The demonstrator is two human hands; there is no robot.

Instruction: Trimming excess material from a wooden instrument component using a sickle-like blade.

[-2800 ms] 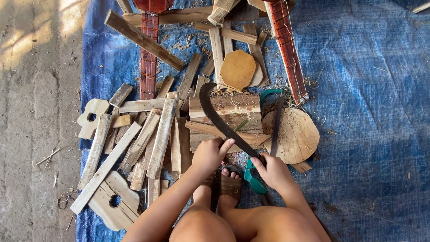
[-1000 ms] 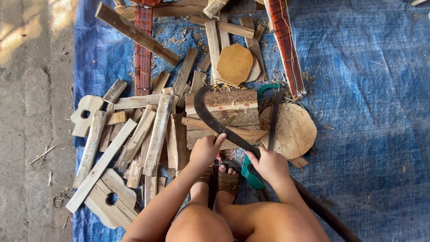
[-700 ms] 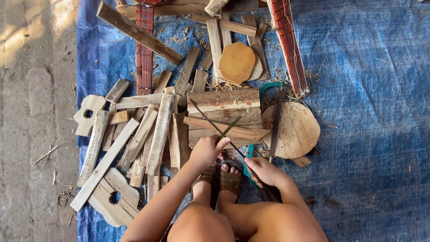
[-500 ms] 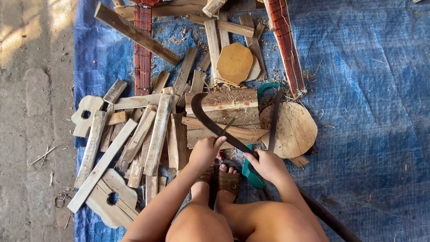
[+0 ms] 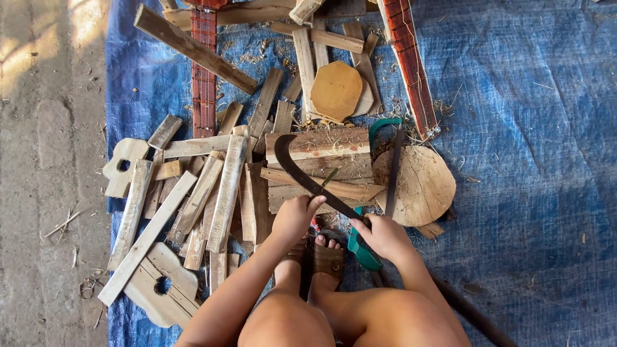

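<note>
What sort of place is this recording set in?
Probably an outdoor ground-level woodworking spot: a blue tarp spread over bare concrete ground, offcut wooden planks piled on it, and the right hand gripping a curved blade.

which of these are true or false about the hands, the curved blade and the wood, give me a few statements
1. The right hand grips the handle end of the curved blade. True.
2. The left hand rests on the red slatted plank. False: it is by the thin green stick on the wooden block, far from that plank.
3. The blade's tip curves over the wooden block. True.
4. The wood lies on a green tarp. False: the tarp is blue.
5. A round wood slab lies right of the block. True.
</note>
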